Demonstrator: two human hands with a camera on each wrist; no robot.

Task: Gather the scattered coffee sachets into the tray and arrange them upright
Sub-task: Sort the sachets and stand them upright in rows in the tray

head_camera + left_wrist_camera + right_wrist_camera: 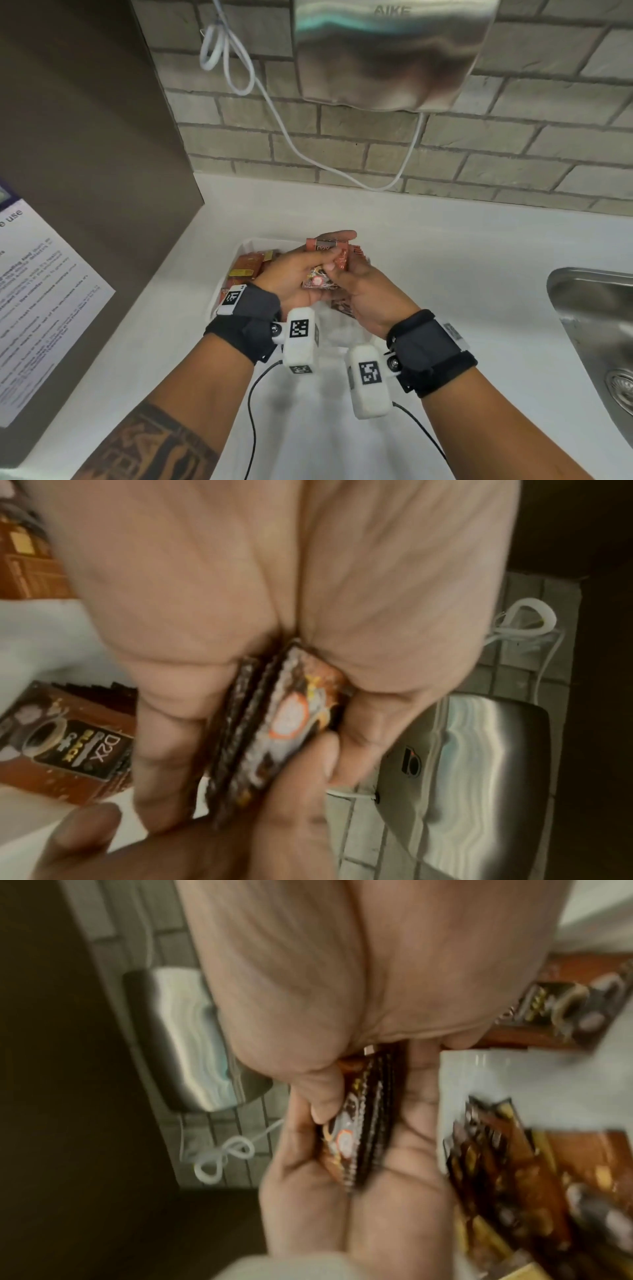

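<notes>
At the left of the head view a brown panel carries a printed notice [37,291]. Just right of it, at mid-frame, the white tray [239,248] sits on the white counter [445,240], with orange-brown sachets in the tray [250,265] packed along its left side; whether they stand fully upright cannot be told.

The left hand [291,270] is over the tray with fingers curled round a small stack of coffee sachets [323,267]. In the left wrist view the stack [270,729] shows edge-on, pressed between the left fingers [164,723] and the thumb side, so the grip is narrow and closed on the packets. A loose sachet [75,748] marked D2X lies flat at the lower left of that view.

The right hand [363,294] meets the left from the right, its fingers also wrapped on the same stack, fingertips reaching past its far edge. The right wrist view shows the stack [366,1123] clamped between both palms, though blurred.

To the right, open counter runs to the steel sink [596,325] at the frame edge. A hand dryer [394,51] and its white cable [274,102] hang on the brick wall above.
</notes>
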